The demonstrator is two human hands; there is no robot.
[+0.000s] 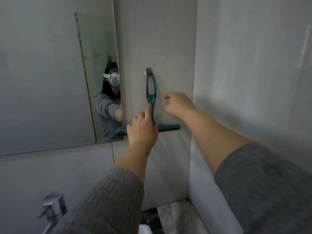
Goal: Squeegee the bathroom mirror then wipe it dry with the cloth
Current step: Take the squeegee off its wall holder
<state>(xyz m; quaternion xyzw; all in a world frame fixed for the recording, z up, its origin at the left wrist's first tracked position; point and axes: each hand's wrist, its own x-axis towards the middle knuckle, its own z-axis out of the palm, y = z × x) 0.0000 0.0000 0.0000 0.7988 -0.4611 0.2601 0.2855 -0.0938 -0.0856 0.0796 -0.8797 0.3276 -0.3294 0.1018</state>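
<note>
- The teal squeegee (152, 105) hangs by its looped handle from a chrome hook (148, 71) on the tiled wall, just right of the mirror (47, 81)
- Left hand (142, 130) covers the blade's middle, forefinger up along the handle, not clenched
- Right hand (177, 105) hovers just right of the handle, fingers loosely spread, holding nothing

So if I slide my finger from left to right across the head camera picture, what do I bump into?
Tap → mirror → left hand → teal squeegee hanging on its hook → right hand.
</note>
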